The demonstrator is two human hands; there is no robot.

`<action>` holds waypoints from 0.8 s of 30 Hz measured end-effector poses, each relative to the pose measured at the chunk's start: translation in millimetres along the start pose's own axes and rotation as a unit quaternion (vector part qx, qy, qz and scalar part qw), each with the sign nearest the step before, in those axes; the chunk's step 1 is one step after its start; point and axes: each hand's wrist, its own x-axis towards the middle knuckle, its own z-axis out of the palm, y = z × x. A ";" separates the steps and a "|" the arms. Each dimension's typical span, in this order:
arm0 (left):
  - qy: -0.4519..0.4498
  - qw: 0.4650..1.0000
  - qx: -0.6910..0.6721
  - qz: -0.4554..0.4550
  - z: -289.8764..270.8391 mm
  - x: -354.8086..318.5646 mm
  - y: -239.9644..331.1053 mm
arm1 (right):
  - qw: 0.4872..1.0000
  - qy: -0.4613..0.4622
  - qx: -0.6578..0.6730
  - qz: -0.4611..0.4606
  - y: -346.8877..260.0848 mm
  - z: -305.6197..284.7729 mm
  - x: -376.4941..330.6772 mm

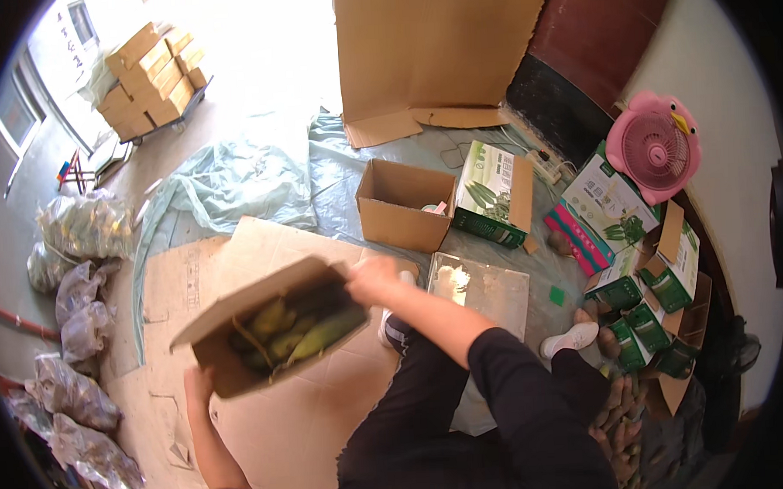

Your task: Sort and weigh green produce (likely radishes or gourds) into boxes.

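Observation:
A brown cardboard box (245,303) is held tilted in front of me, one long flap standing up along its far side. Inside lies long yellow-green produce (317,337) that looks like ears of corn in husks, with a pale strap or strip across it. My left hand (198,386) is closed on the box's near left corner. At the opposite, right end, my right hand (377,280) grips the upper edge; its fingers are partly blurred. Beneath the box is a flattened cardboard sheet (304,441).
An open brown box (400,229) stands beyond, beside a green-white printed box (494,196). A pale flat-topped container (499,301) sits by my feet. Several printed boxes (604,205) and a pink fan (658,150) are right. Filled plastic bags (95,450) line the left; stacked cartons (153,84) stand far left.

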 end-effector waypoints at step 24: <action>-0.068 0.931 -0.109 0.341 -15.6 -101.1 274.6 | 0.949 0.167 0.206 0.169 157.6 0.0 -136.9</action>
